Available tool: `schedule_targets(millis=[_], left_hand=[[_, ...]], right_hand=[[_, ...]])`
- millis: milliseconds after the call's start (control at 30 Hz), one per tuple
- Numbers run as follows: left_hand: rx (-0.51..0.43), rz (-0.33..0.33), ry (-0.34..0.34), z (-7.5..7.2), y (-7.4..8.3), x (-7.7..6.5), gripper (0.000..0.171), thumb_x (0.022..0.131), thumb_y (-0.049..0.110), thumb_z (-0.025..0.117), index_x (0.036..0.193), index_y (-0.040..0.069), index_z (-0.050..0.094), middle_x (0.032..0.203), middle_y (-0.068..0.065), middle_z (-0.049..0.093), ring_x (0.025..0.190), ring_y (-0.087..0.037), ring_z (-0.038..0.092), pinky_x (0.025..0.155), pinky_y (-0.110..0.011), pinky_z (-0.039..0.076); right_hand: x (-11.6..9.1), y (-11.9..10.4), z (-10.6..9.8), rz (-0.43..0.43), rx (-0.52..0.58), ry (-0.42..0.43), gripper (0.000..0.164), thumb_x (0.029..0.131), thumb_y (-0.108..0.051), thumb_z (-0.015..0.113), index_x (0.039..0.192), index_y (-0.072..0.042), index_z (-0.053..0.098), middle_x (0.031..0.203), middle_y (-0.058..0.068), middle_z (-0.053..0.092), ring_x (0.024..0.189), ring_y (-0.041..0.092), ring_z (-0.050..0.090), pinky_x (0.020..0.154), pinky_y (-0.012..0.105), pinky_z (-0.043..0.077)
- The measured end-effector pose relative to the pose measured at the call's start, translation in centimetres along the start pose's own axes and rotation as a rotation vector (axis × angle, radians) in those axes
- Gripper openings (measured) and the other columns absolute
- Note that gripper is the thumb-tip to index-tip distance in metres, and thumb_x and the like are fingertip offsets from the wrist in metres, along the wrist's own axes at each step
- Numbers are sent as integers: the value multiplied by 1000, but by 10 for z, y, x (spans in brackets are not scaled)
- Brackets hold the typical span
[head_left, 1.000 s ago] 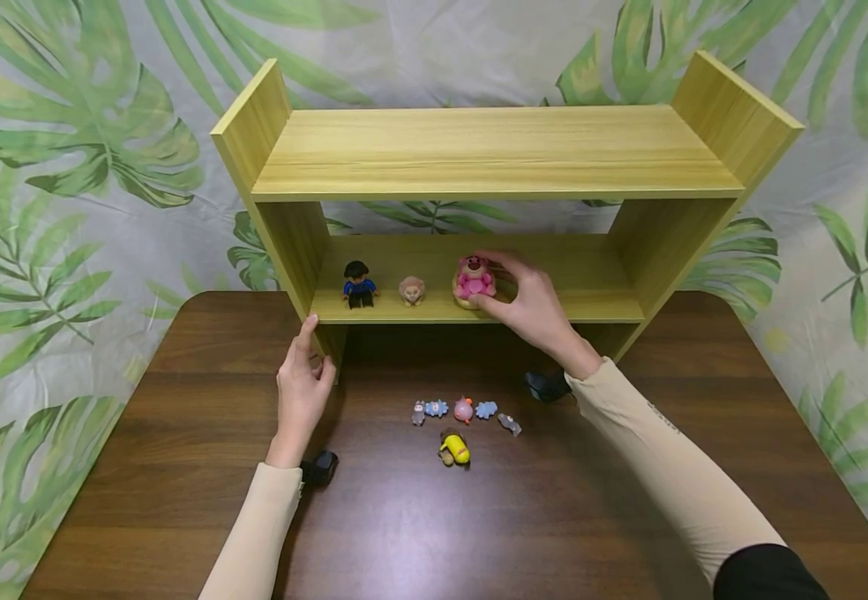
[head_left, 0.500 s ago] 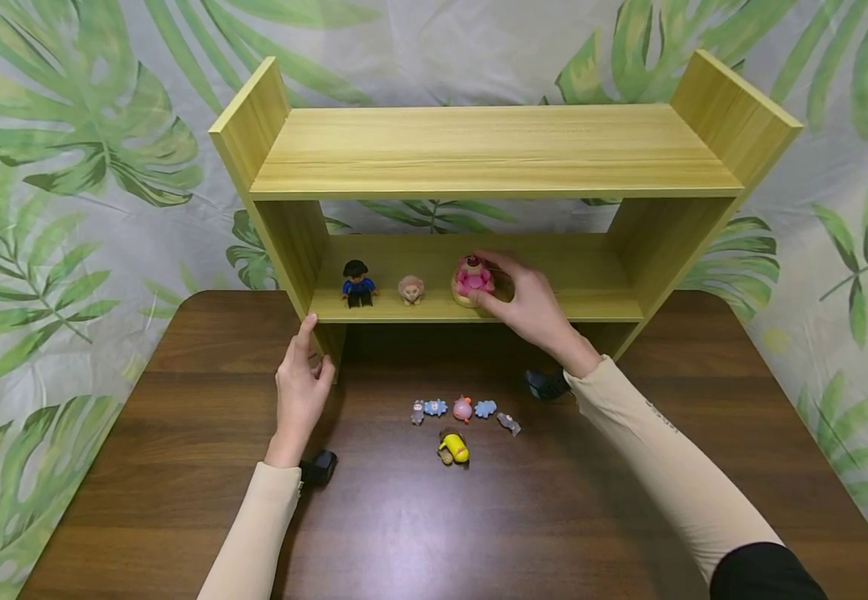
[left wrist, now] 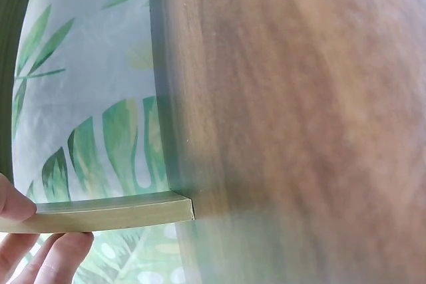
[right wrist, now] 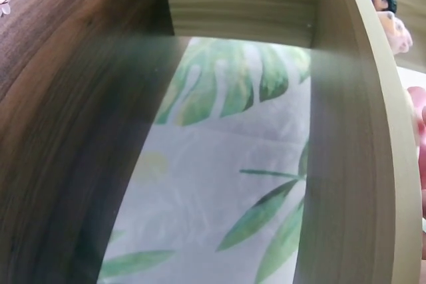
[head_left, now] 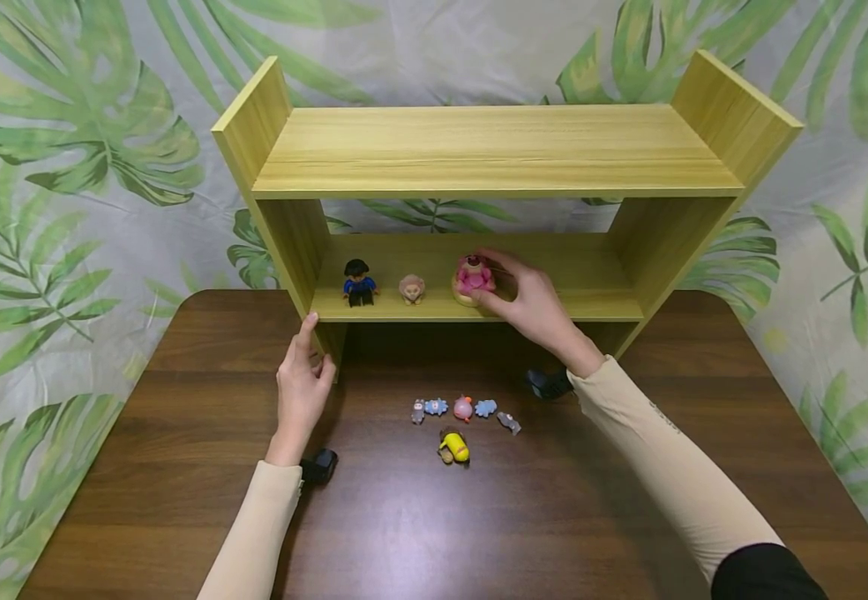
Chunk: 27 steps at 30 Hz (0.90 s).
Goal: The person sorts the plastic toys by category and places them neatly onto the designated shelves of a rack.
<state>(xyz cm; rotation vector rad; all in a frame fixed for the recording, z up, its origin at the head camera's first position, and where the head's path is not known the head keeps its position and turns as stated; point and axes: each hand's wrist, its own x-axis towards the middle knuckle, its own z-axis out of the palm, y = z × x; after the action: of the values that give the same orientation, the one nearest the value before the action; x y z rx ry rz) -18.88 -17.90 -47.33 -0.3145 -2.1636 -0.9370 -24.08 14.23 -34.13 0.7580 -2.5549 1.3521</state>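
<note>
On the middle board of a wooden shelf (head_left: 494, 154), my right hand (head_left: 527, 304) holds a pink bear figurine (head_left: 473, 279) between thumb and fingers. Only a sliver of the bear (right wrist: 419, 108) shows at the right edge of the right wrist view. To its left stand a small beige animal figurine (head_left: 411, 289) and a black-haired toy figure (head_left: 359, 283) in blue. My left hand (head_left: 302, 392) grips the shelf's left side panel (left wrist: 113, 214), with its thumb and fingers on opposite faces.
Several tiny grey, blue and pink figurines (head_left: 463, 408) lie in a row on the dark wood table (head_left: 142, 467). Nearer to me lies a yellow and brown figurine (head_left: 455, 447). Leaf-patterned cloth (head_left: 67, 167) hangs behind the shelf.
The pink bear's upper part leans back slightly under my right hand compared with a second ago. My left hand stays on the side panel.
</note>
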Motion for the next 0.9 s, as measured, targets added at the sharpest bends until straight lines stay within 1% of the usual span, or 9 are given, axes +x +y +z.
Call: schedule_targets(millis=[200,367,500,600,733,800,900], left_hand=[[1,-1,2,1,0,0,88,79,-18,56,147,33,30,91,-19,52,66,-28,47,51,-37,47],[4,7,8,1,-1,0,89,78,-19,55,146,32,30,89,-18,52,66,-29,46,51,-37,47],[-2,-3,-2,-1,1,0,87,80,-17,55,146,32,30,91,-19,51,67,-31,46,52,-38,48],[-6,-13,-9,-1,1,0,84,81,-16,55,146,31,30,94,-19,52,69,-31,48,54,-39,50],[-14,-19,-10,-1,1,0,83,81,-16,55,146,30,31,99,-20,53,71,-32,49,55,-41,51],[-18,-19,-8,-1,1,0,83,80,-17,55,145,29,32,100,-20,54,71,-32,49,54,-41,51],[-20,-15,-3,0,0,-1,84,79,-18,55,145,29,32,100,-20,54,70,-32,49,53,-41,51]], right_hand=[[-4,1,-2,-24,93,20,56,88,-10,69,137,2,47,134,21,50,121,32,50,99,37,41],[-8,2,-3,-63,177,40,53,87,-3,68,135,5,48,134,20,50,122,31,49,101,36,39],[-14,1,-5,-67,215,56,51,87,1,67,134,7,49,134,21,50,122,32,49,101,36,39],[-20,-8,-7,-76,231,76,49,86,6,66,132,10,48,132,25,50,120,37,49,101,39,39],[-30,-23,-10,-112,238,111,43,84,13,62,125,17,49,127,32,50,112,45,51,96,47,42],[-34,-27,-11,-123,241,127,41,84,15,62,122,19,50,124,33,51,109,46,52,94,48,43],[-39,-28,-11,-134,258,145,38,84,16,61,120,20,51,122,34,52,106,46,54,92,48,44]])
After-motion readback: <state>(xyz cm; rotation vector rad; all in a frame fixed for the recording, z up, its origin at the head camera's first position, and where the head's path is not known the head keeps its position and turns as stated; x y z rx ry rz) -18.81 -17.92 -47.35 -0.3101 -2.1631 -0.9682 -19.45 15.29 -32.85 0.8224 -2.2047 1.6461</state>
